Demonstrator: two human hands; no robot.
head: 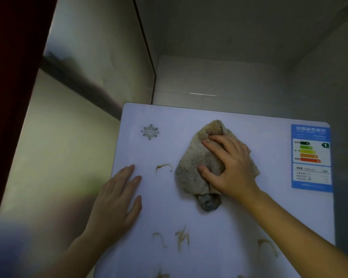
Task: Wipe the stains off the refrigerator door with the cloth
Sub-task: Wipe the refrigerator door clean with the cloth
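Plainly mid-wipe. Presses the bunched cloth (197, 169) against the door (239, 221) with the right hand (232, 167), fingers spread and curled into the folds, thumb dug into the lower side, likely to stop the wad slipping while rubbing. Sits high on the door, about midway between the left and right edges and not far below the top edge, with a darker grey tail hanging out beneath the palm.

Braces with the left hand (117, 199), flat, straight-fingered and holding nothing, laid against the door near its left edge; probably steadies the door against the push of the wiping.

Leaves a brown stain (164, 167) uncovered between the two hands, just beside the cloth's left rim, so probably next in line. Shows more brown streaks (182, 237) lower down, and a lone smear (267, 245) nearer the right edge, all untouched. Lies clear of the blue label (310, 155) at the top right corner and the logo (150, 132) near the top left corner. Judged well short of done.
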